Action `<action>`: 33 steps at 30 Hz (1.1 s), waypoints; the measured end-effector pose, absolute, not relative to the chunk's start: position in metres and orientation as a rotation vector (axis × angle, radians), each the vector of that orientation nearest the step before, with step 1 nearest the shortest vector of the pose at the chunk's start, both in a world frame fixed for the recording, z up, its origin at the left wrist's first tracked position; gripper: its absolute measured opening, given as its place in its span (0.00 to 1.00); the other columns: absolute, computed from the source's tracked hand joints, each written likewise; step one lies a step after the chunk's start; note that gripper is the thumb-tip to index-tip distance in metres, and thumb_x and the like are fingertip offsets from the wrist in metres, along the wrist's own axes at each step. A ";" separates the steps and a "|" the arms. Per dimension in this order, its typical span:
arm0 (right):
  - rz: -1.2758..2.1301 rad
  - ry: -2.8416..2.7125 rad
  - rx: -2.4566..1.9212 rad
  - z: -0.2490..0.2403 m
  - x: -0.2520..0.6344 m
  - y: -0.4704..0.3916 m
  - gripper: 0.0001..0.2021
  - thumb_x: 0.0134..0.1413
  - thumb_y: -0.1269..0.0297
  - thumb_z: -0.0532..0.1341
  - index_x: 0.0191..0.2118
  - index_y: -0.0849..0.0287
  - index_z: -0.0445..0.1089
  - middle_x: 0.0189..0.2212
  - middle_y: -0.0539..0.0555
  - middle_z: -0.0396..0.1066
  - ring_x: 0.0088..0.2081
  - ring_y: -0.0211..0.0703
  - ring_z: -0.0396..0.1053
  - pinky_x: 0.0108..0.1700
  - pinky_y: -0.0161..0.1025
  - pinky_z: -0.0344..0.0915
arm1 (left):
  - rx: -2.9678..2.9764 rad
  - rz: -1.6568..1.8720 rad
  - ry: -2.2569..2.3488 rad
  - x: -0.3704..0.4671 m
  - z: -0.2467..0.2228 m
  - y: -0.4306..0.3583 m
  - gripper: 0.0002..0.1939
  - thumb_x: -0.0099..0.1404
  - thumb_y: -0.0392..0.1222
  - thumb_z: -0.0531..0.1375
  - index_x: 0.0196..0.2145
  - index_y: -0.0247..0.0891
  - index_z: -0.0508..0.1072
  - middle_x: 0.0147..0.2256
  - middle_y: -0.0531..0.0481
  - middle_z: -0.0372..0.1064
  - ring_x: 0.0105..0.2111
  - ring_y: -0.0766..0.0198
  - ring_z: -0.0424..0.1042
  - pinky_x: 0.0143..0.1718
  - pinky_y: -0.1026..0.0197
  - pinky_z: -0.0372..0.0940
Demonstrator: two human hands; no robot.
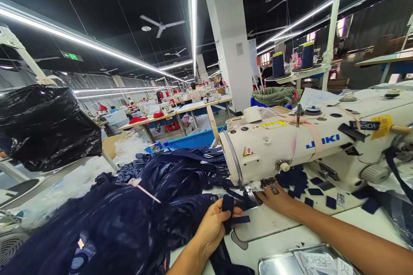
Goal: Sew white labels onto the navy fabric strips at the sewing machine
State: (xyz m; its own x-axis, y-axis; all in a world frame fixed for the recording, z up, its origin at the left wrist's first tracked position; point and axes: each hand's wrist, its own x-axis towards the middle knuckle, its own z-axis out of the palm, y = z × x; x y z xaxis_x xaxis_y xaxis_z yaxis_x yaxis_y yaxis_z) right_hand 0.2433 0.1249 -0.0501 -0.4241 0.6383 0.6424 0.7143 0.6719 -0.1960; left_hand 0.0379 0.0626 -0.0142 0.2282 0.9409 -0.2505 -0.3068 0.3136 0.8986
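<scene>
A white sewing machine stands over the work surface. My left hand pinches a dark navy strap between thumb and fingers, just left of the needle area. The strap's lower part hangs toward the front edge. My right hand reaches in beside the presser foot; its fingertips are partly hidden by the machine's parts, and what they hold cannot be made out. A large heap of navy fabric lies left of the machine.
Small navy fabric pieces are scattered under the machine arm. A metal tray with labels sits at the front. A black plastic bag hangs at the left. Thread cones stand behind. Farther back, a person is among sewing tables.
</scene>
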 end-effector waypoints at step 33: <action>-0.062 -2.254 -1.204 -0.048 0.244 0.122 0.14 0.53 0.72 0.49 0.27 0.60 0.71 0.23 0.57 0.68 0.34 0.48 0.68 0.39 0.43 0.66 | 0.768 1.159 1.017 0.048 -0.011 0.056 0.23 0.37 0.51 0.70 0.26 0.34 0.68 0.21 0.49 0.70 0.16 0.71 0.61 0.20 0.66 0.54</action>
State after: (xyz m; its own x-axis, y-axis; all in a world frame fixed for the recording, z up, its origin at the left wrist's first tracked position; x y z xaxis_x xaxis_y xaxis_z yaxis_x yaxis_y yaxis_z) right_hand 0.2436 0.1225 -0.0483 -0.4267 0.7483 0.5078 0.7750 0.5920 -0.2212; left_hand 0.0484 0.0562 -0.0107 0.0776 0.9680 -0.2388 -0.3619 0.2506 0.8979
